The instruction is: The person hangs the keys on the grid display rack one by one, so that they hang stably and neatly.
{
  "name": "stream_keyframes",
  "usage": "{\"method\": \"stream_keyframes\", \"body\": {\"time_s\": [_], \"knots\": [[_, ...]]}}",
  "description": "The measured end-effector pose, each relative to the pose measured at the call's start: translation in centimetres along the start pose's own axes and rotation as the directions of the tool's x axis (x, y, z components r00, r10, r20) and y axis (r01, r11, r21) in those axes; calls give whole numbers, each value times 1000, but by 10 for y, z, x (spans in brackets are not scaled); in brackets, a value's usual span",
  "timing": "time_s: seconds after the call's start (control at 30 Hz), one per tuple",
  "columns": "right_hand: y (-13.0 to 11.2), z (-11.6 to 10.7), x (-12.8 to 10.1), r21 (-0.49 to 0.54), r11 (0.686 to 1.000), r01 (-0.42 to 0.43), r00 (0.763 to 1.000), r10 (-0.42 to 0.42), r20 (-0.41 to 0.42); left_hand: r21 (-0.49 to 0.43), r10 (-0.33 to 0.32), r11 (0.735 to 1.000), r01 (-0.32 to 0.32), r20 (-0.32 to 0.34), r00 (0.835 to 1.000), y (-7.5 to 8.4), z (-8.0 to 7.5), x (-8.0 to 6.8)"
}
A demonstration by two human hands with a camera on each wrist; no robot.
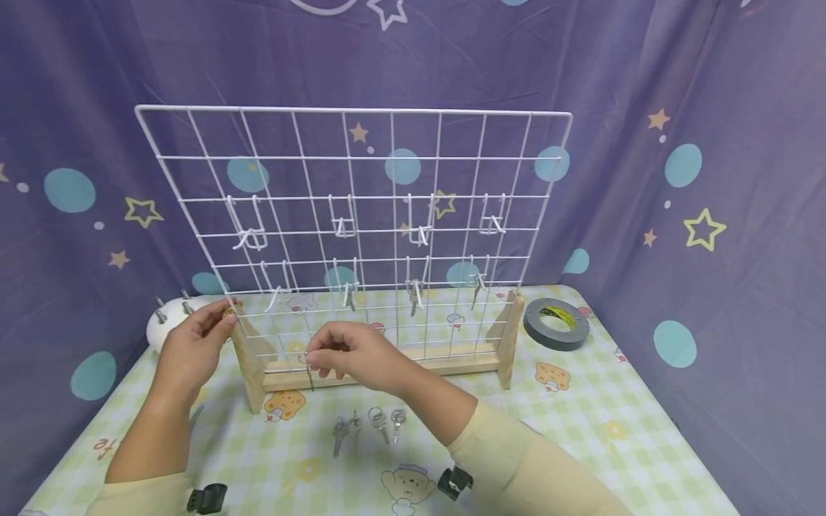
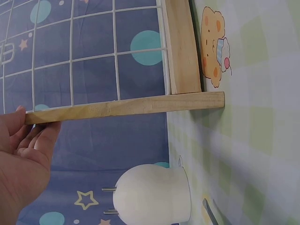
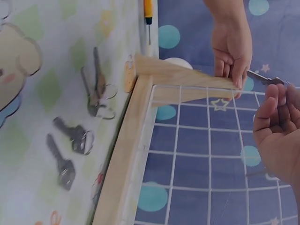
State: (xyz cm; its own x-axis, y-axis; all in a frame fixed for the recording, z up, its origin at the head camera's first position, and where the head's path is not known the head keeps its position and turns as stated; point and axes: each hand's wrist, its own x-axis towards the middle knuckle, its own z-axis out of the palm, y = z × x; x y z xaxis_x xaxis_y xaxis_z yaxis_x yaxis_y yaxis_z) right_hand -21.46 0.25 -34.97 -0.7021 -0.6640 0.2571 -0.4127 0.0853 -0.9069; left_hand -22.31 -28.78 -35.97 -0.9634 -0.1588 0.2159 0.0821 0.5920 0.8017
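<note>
The right hand (image 1: 358, 355) is hovering on the near side of the wire rack (image 1: 416, 111), over the desk (image 1: 271, 459), its grip pinching one key (image 1: 311, 378) by the upper end. The key's long axis is running nearly upright, blade hanging below the fingertips. The governing relation, in this judgement, is that between the held key and the bare lower-left hook (image 1: 276, 295), which is lying above and to the left of the grip. The right hand is the nearer to the key; the left hand (image 1: 200, 337) is gripping the upper end of the wooden left upright (image 1: 248, 365), apparently steadying it.

Count, near to far: four loose keys (image 1: 339, 430) are lying towards the desk's near edge, in front of the rack; one key is being held; three lower hooks are carrying keys (image 1: 414, 304), seemingly one apiece. Four upper hooks (image 1: 493, 224) are standing bare, making eight hooks altogether. One grey tape roll (image 1: 548, 340) is lying near the desk's far right corner; one white rounded object (image 2: 150, 194), with two metal pegs showing, is standing towards the far left corner.
</note>
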Motion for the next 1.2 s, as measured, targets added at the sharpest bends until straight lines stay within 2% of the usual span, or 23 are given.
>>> {"method": "stream_keyframes", "body": {"time_s": [0.2, 0.6, 1.03, 1.2], "knots": [[-11, 6, 12, 58, 998, 30, 999, -29, -24, 20, -12, 1000, 11, 13, 1000, -1, -1, 0], [-24, 16, 38, 133, 991, 17, 993, -2, -118, 35, -28, 999, 27, 9, 1000, 1, -1, -1], [-25, 26, 52, 221, 974, 50, 981, -6, -194, 5, 10, 1000, -10, -5, 1000, 2, -1, 0], [-27, 27, 54, 231, 972, 36, 978, 14, -210, 7, 6, 1000, -6, -9, 1000, 2, 0, -1]]}}
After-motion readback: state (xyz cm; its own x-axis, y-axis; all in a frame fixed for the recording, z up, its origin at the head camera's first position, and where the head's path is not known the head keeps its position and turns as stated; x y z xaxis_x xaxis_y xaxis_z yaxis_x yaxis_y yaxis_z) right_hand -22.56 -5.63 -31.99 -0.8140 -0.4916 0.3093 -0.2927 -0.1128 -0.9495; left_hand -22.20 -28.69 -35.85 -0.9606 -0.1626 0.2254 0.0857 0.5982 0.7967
